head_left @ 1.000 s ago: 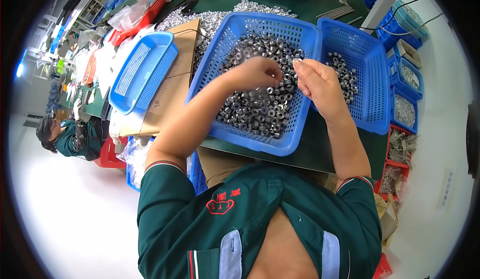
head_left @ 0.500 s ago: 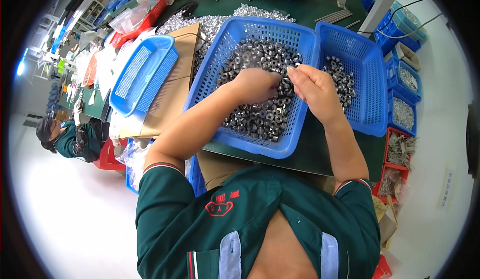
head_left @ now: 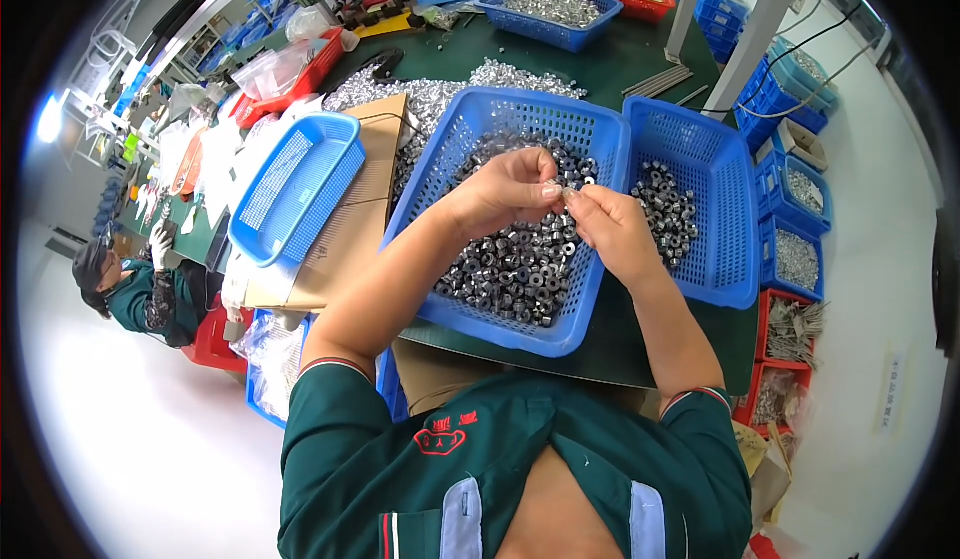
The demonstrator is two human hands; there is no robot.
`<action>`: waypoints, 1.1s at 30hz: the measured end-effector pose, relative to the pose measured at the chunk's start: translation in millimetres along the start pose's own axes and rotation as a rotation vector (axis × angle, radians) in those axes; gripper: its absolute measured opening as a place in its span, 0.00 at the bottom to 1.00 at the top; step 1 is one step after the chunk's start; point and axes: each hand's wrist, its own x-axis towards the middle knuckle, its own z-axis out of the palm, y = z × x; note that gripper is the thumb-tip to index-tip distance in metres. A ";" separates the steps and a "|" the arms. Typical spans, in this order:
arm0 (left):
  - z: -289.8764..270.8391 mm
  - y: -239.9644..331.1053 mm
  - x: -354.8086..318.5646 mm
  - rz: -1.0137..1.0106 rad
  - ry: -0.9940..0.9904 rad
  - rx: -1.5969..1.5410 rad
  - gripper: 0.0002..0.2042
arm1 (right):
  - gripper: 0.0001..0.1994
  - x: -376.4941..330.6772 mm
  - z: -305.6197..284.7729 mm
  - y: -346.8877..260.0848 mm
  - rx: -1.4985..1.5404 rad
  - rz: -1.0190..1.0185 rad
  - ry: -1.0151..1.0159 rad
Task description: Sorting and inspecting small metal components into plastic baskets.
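Over the large blue basket (head_left: 600,139), the left hand (head_left: 500,194) and right hand (head_left: 610,227) pinch one small metal ring (head_left: 566,190) between their fingertips. That basket holds a deep heap of rings; the smaller basket (head_left: 735,209) to its right holds few, so most sorting remains.
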 end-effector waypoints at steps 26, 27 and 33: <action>11.3 1.1 -3.9 0.077 0.172 0.300 0.09 | 0.13 -5.7 13.3 -13.4 -0.742 -0.499 0.317; 11.4 0.2 -3.7 0.070 0.190 0.266 0.09 | 0.13 -5.1 13.7 -12.3 -0.741 -0.497 0.317; 14.9 1.4 -4.1 0.014 0.280 0.261 0.08 | 0.12 -2.4 16.1 -7.2 -0.911 -0.658 0.361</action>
